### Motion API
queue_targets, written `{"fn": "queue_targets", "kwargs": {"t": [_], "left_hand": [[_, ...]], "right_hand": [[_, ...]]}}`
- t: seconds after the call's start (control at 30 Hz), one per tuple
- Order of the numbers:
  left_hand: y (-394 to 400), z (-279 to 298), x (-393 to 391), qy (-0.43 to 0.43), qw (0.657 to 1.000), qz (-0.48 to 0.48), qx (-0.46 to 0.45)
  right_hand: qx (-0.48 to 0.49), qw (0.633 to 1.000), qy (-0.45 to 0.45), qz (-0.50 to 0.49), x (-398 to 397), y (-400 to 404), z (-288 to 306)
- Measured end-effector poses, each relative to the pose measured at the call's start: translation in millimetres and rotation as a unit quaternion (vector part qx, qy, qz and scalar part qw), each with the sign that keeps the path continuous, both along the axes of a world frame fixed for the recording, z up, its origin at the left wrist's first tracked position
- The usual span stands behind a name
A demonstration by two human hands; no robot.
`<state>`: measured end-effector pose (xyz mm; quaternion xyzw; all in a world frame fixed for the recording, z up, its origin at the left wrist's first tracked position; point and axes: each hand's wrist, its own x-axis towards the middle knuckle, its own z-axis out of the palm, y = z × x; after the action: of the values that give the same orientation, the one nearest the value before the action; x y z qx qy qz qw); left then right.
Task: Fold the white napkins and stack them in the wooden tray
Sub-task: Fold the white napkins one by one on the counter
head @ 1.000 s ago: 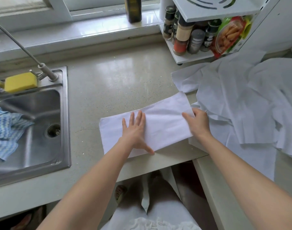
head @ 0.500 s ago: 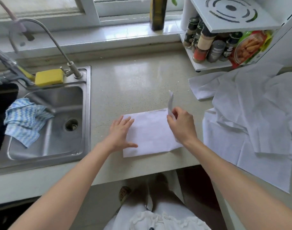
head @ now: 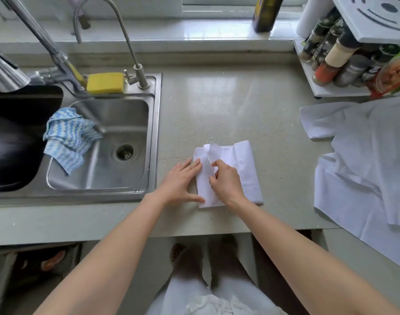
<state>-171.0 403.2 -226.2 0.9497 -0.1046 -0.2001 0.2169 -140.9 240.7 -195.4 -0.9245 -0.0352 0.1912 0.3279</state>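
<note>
A white napkin [head: 242, 169], partly folded, lies on the counter near its front edge. My left hand [head: 183, 183] rests flat with straight fingers on the napkin's left edge. My right hand [head: 226, 180] pinches the folded-over flap of the napkin between thumb and fingers, and the flap's end stands up a little at the far side. A heap of unfolded white napkins [head: 362, 155] covers the counter at the right. No wooden tray is in view.
A steel sink [head: 117, 123] with a blue-white cloth [head: 67, 137] sits at the left, with a yellow sponge [head: 104, 83] and taps behind it. A white spice rack [head: 344, 57] with several jars stands at the back right. A dark bottle [head: 263, 12] is on the sill.
My right hand has carried the napkin's right end over to the left, so the napkin went from a long strip to a narrower fold. My left hand slid left to the edge.
</note>
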Motion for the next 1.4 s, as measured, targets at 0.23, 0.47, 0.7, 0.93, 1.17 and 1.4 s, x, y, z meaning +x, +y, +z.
{"fn": "queue_targets", "kwargs": {"t": [0.23, 0.47, 0.7, 0.93, 1.17, 1.4], "left_hand": [[3.6, -0.2, -0.9, -0.006, 0.999, 0.0, 0.051], [2.2, -1.0, -3.0, 0.004, 0.999, 0.028, 0.021], [3.2, -0.9, -0.4, 0.009, 1.0, 0.016, 0.023], [4.1, 1.5, 1.0, -0.005, 0.999, 0.015, 0.046], [8.9, 13.1, 8.9, 0.015, 0.996, -0.009, 0.092], [-2.3, 14.6, 12.3, 0.011, 0.995, 0.041, 0.085]], "right_hand": [[-0.035, 0.999, -0.014, 0.035, -3.5, 11.0, -5.4], [-0.04, 0.997, -0.022, 0.066, -1.5, 18.6, -8.0], [0.005, 0.995, -0.034, 0.094, -5.4, 23.7, -10.2], [-0.011, 0.994, -0.053, 0.098, -6.4, 16.0, -18.2], [0.059, 0.994, -0.014, 0.087, -7.9, -1.6, -15.3], [-0.158, 0.936, -0.121, 0.292, -19.2, -51.0, -30.8]]}}
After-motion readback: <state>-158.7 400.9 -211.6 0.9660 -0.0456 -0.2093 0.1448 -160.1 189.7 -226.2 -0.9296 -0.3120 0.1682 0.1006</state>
